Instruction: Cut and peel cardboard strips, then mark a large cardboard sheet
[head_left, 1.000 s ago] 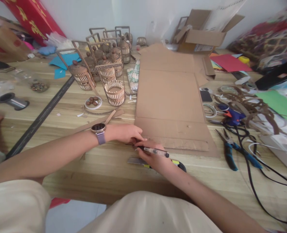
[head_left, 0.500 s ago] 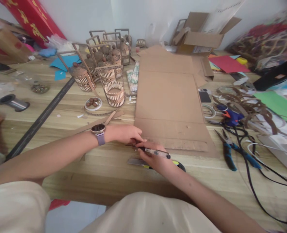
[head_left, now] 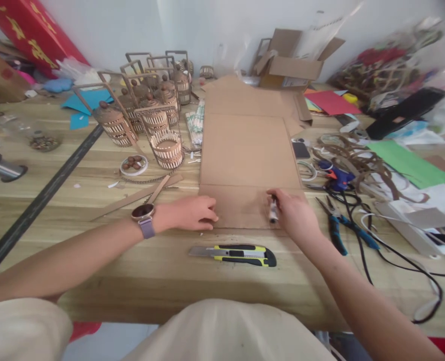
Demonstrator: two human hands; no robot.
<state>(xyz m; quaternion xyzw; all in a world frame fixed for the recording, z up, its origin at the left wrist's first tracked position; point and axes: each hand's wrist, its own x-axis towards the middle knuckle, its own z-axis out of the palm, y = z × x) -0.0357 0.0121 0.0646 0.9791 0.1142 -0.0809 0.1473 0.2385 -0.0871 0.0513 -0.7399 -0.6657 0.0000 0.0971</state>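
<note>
My left hand [head_left: 192, 212], with a watch on its wrist, rests at the near left corner of a large cardboard sheet [head_left: 247, 150], its fingers bent but apart. Closed around a pen [head_left: 273, 213] with a clear barrel and dark end, my right hand [head_left: 295, 211] is over the sheet's near right part. The pen is partly hidden by the fingers and slightly blurred. In front of the sheet lies a yellow and black utility knife [head_left: 241, 254], its blade out to the left.
Small slatted baskets [head_left: 165, 149] with tall handles stand at the back left. Beside them is a white ring of brown beads [head_left: 134, 164]. Pliers [head_left: 335, 225], a blue glue gun [head_left: 337, 176] and black cables lie on the right. An open cardboard box [head_left: 292, 67] stands behind.
My right hand has moved right and away from my left hand, carrying the pen and uncovering the utility knife. My left hand's fingers have spread. The view has shifted somewhat.
</note>
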